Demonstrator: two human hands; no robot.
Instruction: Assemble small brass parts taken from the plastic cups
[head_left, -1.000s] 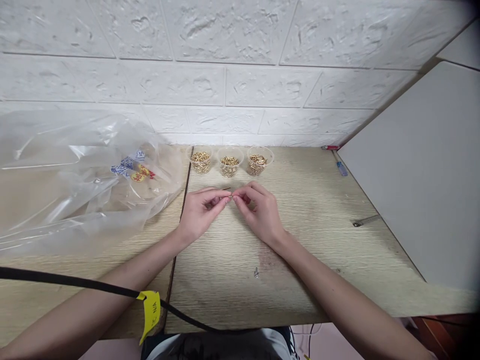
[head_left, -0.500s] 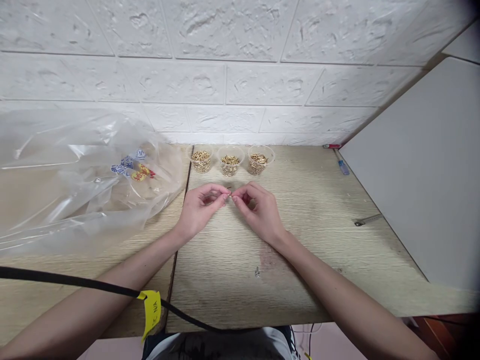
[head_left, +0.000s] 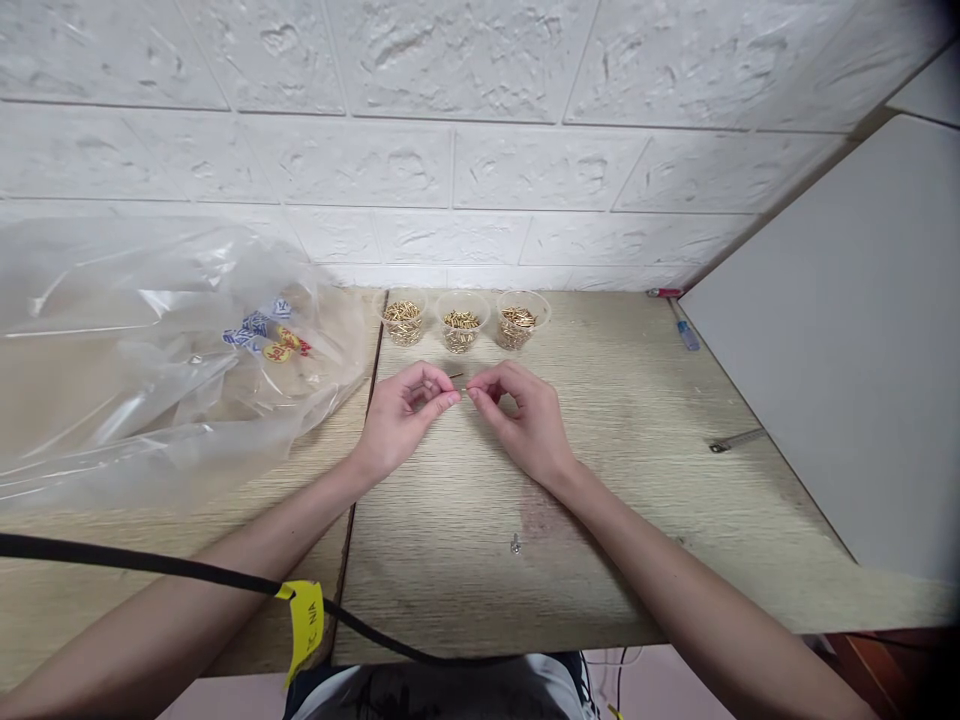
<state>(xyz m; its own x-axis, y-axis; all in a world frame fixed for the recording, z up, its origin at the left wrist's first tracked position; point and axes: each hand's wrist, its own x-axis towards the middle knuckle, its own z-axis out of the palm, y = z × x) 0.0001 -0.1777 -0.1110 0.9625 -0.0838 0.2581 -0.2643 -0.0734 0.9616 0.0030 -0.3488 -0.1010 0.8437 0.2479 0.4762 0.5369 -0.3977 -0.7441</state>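
A tiny gold-coloured metal pin (head_left: pixel 464 390), slim and straight, bridges the fingertips of the two hands above the middle of the wood-grain tabletop (head_left: pixel 450 580). Only a short bright stretch of it shows; it is too small here to tell whether it is one piece or two joined end to end. A darker thin rod (head_left: pixel 456 376) shows just past the left fingertips.

The left hand (head_left: pixel 397 415) comes in from the left, thumb and index finger narrowed to a pinch on the pin, the other fingers curled behind. The right hand (head_left: pixel 527 418) mirrors it, thumb and index tips closed on the pin's other end, with a rounded gap farther back between those two digits. Both forearms slant inward from the lower corners.

Beyond the hands, three clear plastic cups (head_left: pixel 460 338) of small gold-coloured metal pieces stand in a row near the white brick-patterned wall (head_left: pixel 487 170).
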